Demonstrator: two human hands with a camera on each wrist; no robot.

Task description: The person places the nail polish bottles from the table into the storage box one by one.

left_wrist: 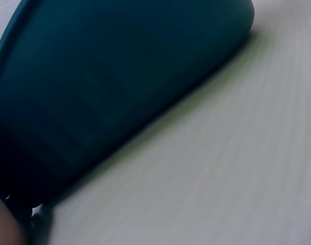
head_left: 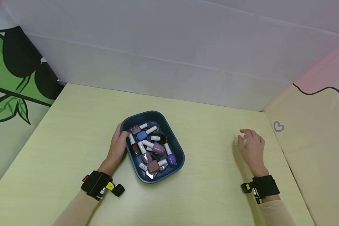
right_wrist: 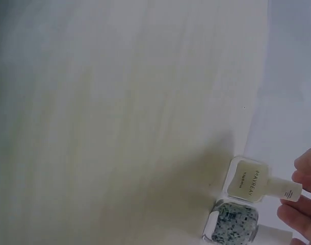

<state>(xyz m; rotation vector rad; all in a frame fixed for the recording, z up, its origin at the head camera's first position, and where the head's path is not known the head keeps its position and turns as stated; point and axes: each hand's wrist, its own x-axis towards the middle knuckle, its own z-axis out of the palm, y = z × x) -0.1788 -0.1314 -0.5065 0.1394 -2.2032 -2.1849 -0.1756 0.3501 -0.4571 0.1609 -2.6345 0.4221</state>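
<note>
My left hand (head_left: pixel 118 147) grips the near-left wall of a dark blue plastic tray (head_left: pixel 177 141), its thumb over the rim. Several nail polish bottles lie jumbled inside, among them a blue one (head_left: pixel 142 135), a purple one (head_left: pixel 171 159) and a brown one (head_left: pixel 153 166). In the left wrist view the tray's outer side (left_wrist: pixel 120 76) fills the upper left. Off to the right, my right hand (head_left: pixel 252 150) holds two nail polish bottles at their white caps: a cream one (right_wrist: pixel 247 179) with printed lettering and a speckled one (right_wrist: pixel 233 223). The hand mostly hides them in the head view.
The pale wood-look table (head_left: pixel 206 188) meets a white wall sheet (head_left: pixel 169 72) at the back. A side panel (head_left: pixel 308 150) with a drawn heart stands close by my right hand. On the left is a panel (head_left: pixel 5 103) with green and black leaf shapes.
</note>
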